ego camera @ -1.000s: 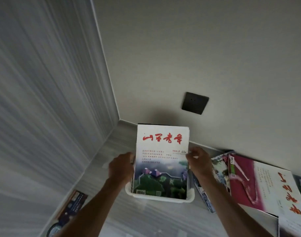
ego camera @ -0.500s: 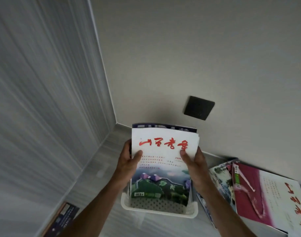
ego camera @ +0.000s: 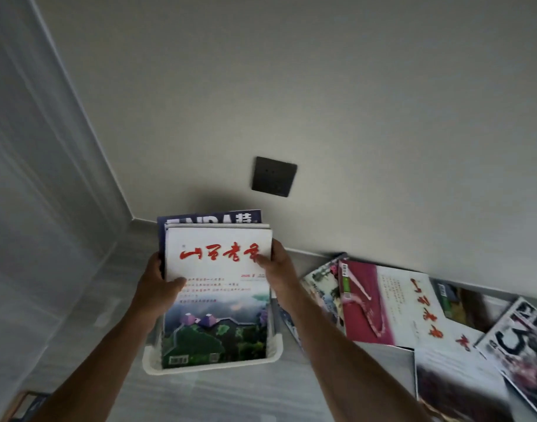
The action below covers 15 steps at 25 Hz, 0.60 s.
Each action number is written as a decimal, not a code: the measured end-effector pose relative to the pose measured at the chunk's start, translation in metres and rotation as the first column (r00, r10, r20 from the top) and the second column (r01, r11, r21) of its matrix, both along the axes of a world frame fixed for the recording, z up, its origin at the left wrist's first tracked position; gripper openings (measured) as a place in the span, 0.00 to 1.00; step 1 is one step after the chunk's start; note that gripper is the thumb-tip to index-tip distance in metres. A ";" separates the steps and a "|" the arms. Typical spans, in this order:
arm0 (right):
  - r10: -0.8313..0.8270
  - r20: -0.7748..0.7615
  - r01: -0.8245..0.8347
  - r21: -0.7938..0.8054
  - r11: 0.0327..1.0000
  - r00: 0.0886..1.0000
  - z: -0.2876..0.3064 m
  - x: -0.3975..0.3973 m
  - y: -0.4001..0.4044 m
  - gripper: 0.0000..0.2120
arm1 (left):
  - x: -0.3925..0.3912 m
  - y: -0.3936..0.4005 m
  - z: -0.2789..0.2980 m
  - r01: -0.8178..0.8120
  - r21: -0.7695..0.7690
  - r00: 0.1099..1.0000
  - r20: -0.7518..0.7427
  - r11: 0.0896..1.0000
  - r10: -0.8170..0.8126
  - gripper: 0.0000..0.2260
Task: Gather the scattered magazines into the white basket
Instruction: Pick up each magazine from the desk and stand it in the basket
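Hands: both of mine grip the stack of magazines (ego camera: 217,300); left hand (ego camera: 157,292) holds the left edge with the thumb on the front cover, right hand (ego camera: 277,269) holds the right edge with the thumb over the red title.
Floor: more magazines (ego camera: 392,303) lie scattered on the floor (ego camera: 230,394) at my right, overlapping each other, near the wall.
Stack: it stands upright, the lower edge inside the white basket (ego camera: 157,365); a blue magazine (ego camera: 212,217) shows behind the white one.
Handling: I judge thin glossy paper, light, bendy and slippery, so I take both long edges together, otherwise the covers slide apart.
Change: half a second ago the basket bottom was visible under the stack; now the stack sits lower and hides it.
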State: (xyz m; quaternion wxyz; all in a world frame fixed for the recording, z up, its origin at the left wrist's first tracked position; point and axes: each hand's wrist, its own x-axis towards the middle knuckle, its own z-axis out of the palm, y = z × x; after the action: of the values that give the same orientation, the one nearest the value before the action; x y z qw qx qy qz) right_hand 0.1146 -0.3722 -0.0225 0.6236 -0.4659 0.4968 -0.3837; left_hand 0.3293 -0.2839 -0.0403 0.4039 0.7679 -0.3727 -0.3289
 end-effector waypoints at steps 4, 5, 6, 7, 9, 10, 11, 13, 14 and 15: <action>-0.089 -0.316 0.070 -0.070 0.995 0.945 -0.013 -0.065 0.049 0.15 | -0.062 0.039 0.020 -0.055 -0.206 0.953 0.282 0.977 0.113 0.28; -0.096 -0.437 0.056 -0.104 0.993 0.894 -0.021 -0.094 0.069 0.13 | -0.092 0.052 0.023 -0.018 -0.256 0.953 0.289 0.967 0.094 0.30; -0.087 -0.559 0.027 -0.115 0.993 0.825 -0.033 -0.123 0.087 0.13 | -0.124 0.065 0.023 0.028 -0.284 0.960 0.274 0.958 0.053 0.29; -0.077 -0.661 0.008 -0.107 0.994 0.746 -0.044 -0.152 0.100 0.14 | -0.155 0.076 0.021 0.087 -0.296 0.968 0.250 0.951 -0.011 0.27; -0.089 -0.850 -0.023 -0.118 0.993 0.518 -0.060 -0.207 0.111 0.21 | -0.214 0.091 0.014 0.243 -0.235 0.959 0.205 0.941 -0.196 0.26; -0.096 -0.914 -0.068 -0.133 0.989 0.394 -0.068 -0.228 0.109 0.28 | -0.238 0.096 0.009 0.318 -0.155 0.940 0.184 0.935 -0.289 0.28; -0.088 -0.949 -0.134 -0.134 0.982 0.303 -0.072 -0.245 0.105 0.34 | -0.255 0.099 0.004 0.374 -0.063 0.915 0.187 0.925 -0.357 0.30; -0.046 -0.981 -0.268 -0.096 0.959 0.187 -0.079 -0.264 0.091 0.41 | -0.276 0.102 -0.007 0.416 0.074 0.873 0.245 0.906 -0.421 0.34; -0.033 -0.988 -0.309 -0.079 0.948 0.151 -0.082 -0.268 0.085 0.42 | -0.279 0.102 -0.010 0.420 0.087 0.868 0.252 0.904 -0.427 0.34; -0.030 -0.993 -0.335 -0.068 0.940 0.116 -0.086 -0.270 0.081 0.42 | -0.280 0.101 -0.011 0.416 0.069 0.870 0.258 0.907 -0.419 0.33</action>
State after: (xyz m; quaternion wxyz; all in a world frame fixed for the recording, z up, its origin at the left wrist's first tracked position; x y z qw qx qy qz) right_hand -0.1555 -0.2915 -0.1086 0.1065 -0.7321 0.6725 0.0201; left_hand 0.0497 -0.1826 -0.0515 0.2650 0.7087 -0.5789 -0.3039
